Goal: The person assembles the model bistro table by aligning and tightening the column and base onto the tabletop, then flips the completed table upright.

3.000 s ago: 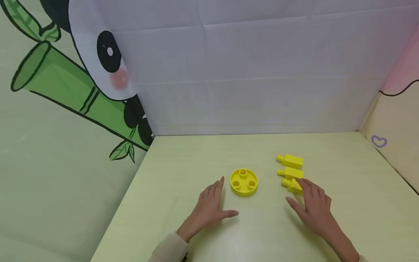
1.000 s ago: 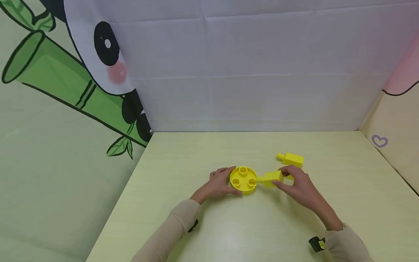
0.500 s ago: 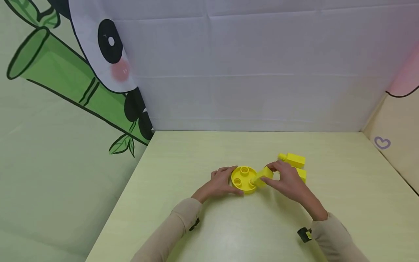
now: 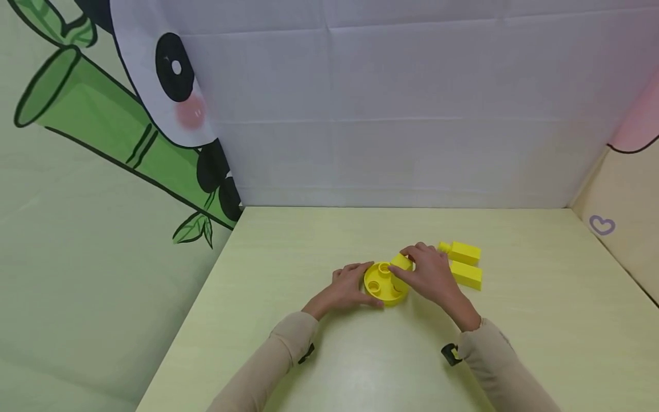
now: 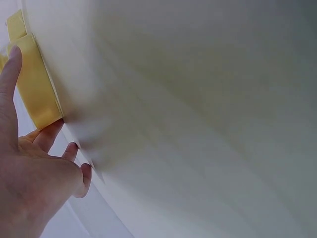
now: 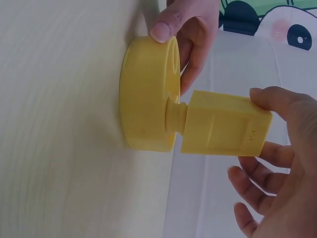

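Observation:
A round yellow base (image 4: pixel 381 296) with raised sockets lies flat on the table. My left hand (image 4: pixel 346 289) holds it from the left, thumb at the near side and fingers round the far side. My right hand (image 4: pixel 431 276) pinches the wide end of a yellow square block (image 6: pixel 223 124) between thumb and fingers. This block stands upright over the right-hand socket; in the right wrist view its round, ridged stem enters the socket, which hides the stem's tip. The left wrist view shows the base's side wall (image 5: pixel 37 84) between thumb and fingertips.
Two more yellow blocks, a far one (image 4: pixel 465 253) and a nearer one (image 4: pixel 467 276), lie on their sides to the right of my right hand. A white cloth wall (image 4: pixel 401 143) closes off the table's back, with a printed green sheet (image 4: pixel 92 257) along the left.
My right hand took the nearest block from the right, carried it left to the base and tipped it upright over a socket. The left hand moved in and took hold of the base.

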A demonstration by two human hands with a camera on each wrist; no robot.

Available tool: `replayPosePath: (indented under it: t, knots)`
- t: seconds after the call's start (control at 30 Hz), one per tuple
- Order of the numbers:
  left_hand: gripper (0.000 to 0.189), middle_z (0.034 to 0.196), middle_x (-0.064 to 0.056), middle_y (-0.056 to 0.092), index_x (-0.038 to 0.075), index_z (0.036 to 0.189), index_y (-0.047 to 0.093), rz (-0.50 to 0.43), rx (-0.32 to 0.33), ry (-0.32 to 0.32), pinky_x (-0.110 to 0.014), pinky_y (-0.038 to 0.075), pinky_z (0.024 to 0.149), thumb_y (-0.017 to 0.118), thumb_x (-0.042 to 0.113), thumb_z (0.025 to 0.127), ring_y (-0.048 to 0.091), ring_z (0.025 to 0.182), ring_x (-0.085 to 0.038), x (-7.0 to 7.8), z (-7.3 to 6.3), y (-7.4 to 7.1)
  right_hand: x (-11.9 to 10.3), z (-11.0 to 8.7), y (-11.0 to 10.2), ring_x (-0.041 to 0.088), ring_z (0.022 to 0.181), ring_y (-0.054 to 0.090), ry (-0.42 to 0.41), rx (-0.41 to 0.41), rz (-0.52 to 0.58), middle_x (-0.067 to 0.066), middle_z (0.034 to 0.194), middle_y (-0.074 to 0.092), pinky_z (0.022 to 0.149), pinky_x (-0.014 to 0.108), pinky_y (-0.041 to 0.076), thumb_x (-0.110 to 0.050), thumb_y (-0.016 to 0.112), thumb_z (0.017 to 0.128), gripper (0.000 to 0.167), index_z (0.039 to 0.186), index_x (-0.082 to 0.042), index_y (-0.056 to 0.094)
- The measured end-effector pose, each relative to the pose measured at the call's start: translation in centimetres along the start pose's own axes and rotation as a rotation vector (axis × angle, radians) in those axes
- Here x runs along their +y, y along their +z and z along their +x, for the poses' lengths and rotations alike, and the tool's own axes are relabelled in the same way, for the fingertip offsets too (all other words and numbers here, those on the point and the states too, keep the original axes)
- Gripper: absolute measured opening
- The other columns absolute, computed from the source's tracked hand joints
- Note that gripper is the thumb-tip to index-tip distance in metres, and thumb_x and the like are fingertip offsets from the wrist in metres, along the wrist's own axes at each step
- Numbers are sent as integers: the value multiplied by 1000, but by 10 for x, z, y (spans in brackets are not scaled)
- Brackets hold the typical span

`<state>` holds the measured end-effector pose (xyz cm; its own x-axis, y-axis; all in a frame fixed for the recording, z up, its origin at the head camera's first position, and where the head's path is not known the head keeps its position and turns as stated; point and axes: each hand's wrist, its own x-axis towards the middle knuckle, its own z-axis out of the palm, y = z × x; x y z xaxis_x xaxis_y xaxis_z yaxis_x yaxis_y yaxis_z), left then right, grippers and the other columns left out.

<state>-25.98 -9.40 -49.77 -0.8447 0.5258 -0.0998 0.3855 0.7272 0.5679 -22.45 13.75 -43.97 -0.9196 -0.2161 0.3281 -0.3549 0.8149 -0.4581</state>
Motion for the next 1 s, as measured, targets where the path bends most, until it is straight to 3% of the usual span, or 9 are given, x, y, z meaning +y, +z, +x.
replayPosePath:
  t: [0.2,0.43,0.57,0.7,0.83,1.0]
  knots:
    - [101,160,-6,44,13,161,36,15,2,5,-53,19,117,81,58,83,31,148,-32,0,0,0,-4,4,7,32,88,57,65,-1,-12,11,93,66,86,58,40,-41,79,91,49,113,2,71]
    - [99,160,-7,44,14,161,36,18,3,14,-53,19,116,80,58,84,32,147,-32,0,1,0,-5,2,11,34,93,60,69,-19,-27,11,96,68,92,62,37,-47,77,92,55,119,0,70]
    - [100,159,-8,44,12,161,37,21,6,20,-54,20,115,81,57,83,33,146,-33,1,1,0,-2,-3,4,31,93,56,12,-63,16,7,97,63,90,59,36,-44,74,95,59,134,-2,64]
    - [100,159,-8,44,12,161,36,26,2,17,-54,21,115,82,57,83,33,147,-33,2,1,-1,6,-9,-4,30,96,54,-89,-109,101,7,106,61,84,53,37,-29,72,98,55,144,-3,58]
    - [101,160,-7,44,13,162,35,20,-4,4,-53,19,117,81,57,83,31,148,-32,2,0,-1,13,-9,-7,32,97,57,-129,-136,147,8,107,62,82,49,41,-23,70,98,49,140,-1,59]
    - [100,159,-6,45,14,161,36,9,-4,-1,-53,19,117,82,57,83,31,148,-32,1,0,0,16,-9,-7,25,82,53,-38,-126,115,10,95,60,75,42,43,-32,77,94,49,126,1,60]
